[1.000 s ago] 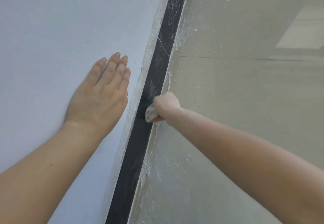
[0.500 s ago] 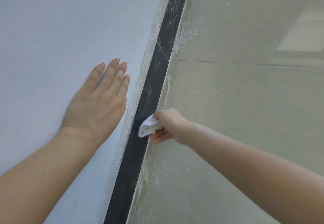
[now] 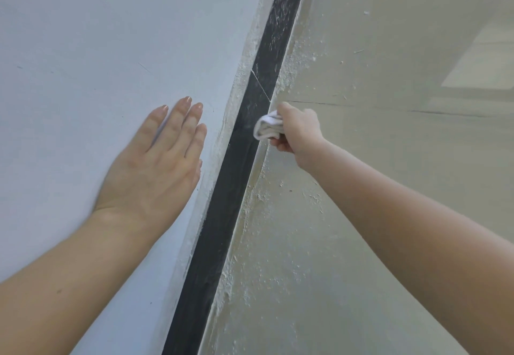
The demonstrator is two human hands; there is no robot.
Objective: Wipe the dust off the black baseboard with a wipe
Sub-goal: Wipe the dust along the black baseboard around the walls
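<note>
A crumpled white wipe [image 3: 267, 129] lies against the dust-streaked black baseboard [image 3: 222, 215], seemingly touching its floor-side edge.

Left hand [image 3: 150, 171]: four fingernails [image 3: 187, 99] visible, rounded, trimmed just past fingertips, faint gloss; tendon ridges across back. Left forearm [image 3: 83, 271] bare, small dark mole [image 3: 59, 290] well behind wrist. Right hand [image 3: 299, 132]: back and wrist visible, fingers mostly hidden. Right forearm [image 3: 417, 229] bare to frame edge.
</note>
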